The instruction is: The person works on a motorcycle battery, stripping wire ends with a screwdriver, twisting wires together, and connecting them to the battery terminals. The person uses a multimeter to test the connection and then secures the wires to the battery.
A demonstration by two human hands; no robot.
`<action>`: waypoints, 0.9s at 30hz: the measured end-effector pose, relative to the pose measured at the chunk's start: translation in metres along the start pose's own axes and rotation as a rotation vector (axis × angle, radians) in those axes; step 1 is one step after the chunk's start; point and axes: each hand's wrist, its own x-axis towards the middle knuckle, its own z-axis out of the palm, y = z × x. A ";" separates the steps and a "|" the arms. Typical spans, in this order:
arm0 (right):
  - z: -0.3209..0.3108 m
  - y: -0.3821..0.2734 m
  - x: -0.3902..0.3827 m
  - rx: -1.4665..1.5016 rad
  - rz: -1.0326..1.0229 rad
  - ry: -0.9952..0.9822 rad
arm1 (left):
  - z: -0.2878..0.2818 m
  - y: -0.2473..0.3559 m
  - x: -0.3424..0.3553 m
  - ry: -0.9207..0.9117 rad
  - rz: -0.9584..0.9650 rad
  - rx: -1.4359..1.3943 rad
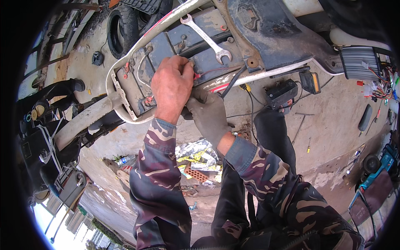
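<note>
A scooter's white-edged footboard frame (160,20) surrounds a compartment of dark batteries (152,48) with wires on their terminals. My bare left hand (171,87) is over the batteries, fingers curled down and pinched; what they hold is hidden. Right beside it, my right hand (208,114) wears a grey glove and is closed at the compartment's near edge, its fingertips mostly out of sight. A red wire (214,71) runs along the batteries just right of my left fingers. An open-ended wrench (206,37) lies across the battery tops, beyond both hands.
A finned grey metal box (360,62) with a bundle of loose wires is at the far right. On the ground lie a black box (281,95) with cables, a T-handled tool (301,125) and a yellow-handled screwdriver (308,146). A tyre (121,31) stands beyond the frame.
</note>
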 end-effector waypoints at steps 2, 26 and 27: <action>0.000 0.001 0.001 0.005 -0.009 -0.002 | 0.001 -0.001 0.000 0.001 0.006 -0.003; -0.001 0.011 0.004 -0.012 -0.081 0.032 | 0.000 0.004 -0.002 0.063 0.100 0.127; -0.001 0.011 0.004 -0.015 -0.091 0.027 | 0.000 0.004 -0.002 0.051 0.090 0.131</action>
